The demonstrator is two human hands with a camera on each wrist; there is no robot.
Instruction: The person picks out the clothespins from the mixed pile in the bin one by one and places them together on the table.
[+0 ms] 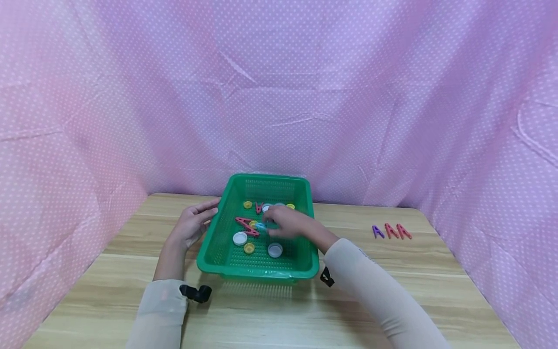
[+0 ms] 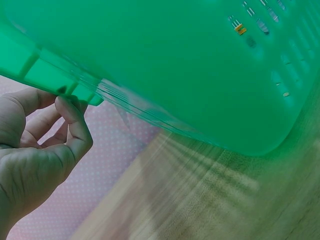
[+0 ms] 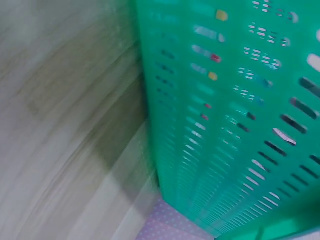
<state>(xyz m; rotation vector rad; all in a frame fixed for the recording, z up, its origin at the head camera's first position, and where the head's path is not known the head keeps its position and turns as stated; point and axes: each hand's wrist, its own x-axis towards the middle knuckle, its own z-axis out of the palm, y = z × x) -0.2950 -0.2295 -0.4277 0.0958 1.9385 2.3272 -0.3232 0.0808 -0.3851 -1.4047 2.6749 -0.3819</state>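
A green plastic basket [image 1: 257, 273] stands in the middle of the table, holding bottle caps and clothespins. At its left side my left hand [image 1: 195, 224] is placed by the rim; in the left wrist view, thumb and fingers [image 2: 75, 122] pinch the rim's edge. My right hand [image 1: 285, 222] reaches inside over the right side, fingers bent downward. A light blue clothespin [image 1: 260, 226] lies right at its fingertips; I cannot tell whether they grip it. Red clothespins [image 1: 250, 231], white caps [image 1: 240, 238] and yellow caps [image 1: 249, 248] lie around it. Only the basket's slotted wall [image 3: 200, 125] shows in the right wrist view.
On the table's right part, a purple clothespin [image 1: 378, 231] and two red clothespins [image 1: 397, 231] lie in a row. The wooden table [image 1: 261, 320] is enclosed by a pink dotted cloth [image 1: 279, 97] at the back and sides.
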